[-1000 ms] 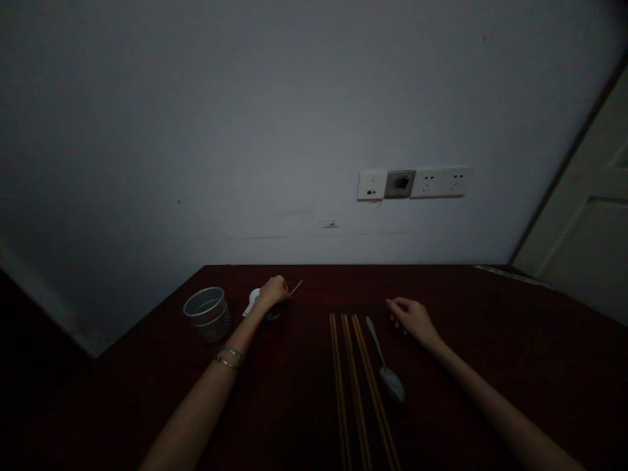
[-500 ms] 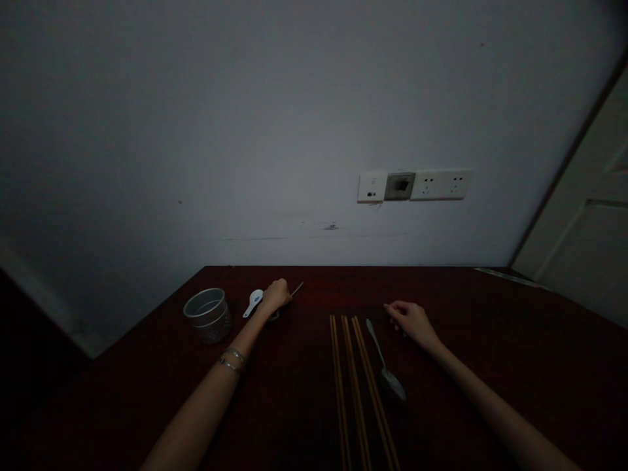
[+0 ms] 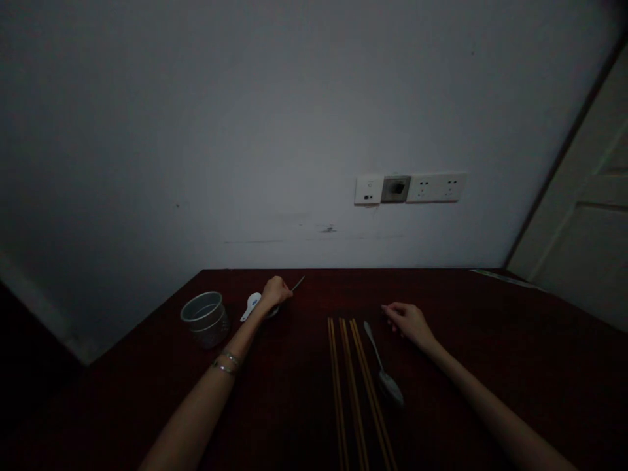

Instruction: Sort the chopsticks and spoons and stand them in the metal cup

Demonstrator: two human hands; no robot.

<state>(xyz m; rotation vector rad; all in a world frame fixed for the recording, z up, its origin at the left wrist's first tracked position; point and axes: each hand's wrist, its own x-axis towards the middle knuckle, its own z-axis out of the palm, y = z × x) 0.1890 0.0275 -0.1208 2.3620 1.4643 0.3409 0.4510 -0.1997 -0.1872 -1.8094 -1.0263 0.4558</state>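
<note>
The left hand point(image 3: 277, 290) holds the farther metal spoon point(image 3: 298, 283) in a narrow grip, best kept light and clear of the white spoon point(image 3: 251, 306) beside it on the tabletop point(image 3: 294, 392); the right hand point(image 3: 409, 320), loosely curled, looks empty.

In the left hand point(image 3: 275, 292) is a thin silver utensil point(image 3: 298, 283); to its left, the white short-handled spoon point(image 3: 252, 305), then the round metal cup point(image 3: 205, 320). Between the hands lie yellow wooden chopsticks point(image 3: 355, 392) and, nearer the right hand point(image 3: 409, 322), a grey metal spoon point(image 3: 390, 388).
</note>
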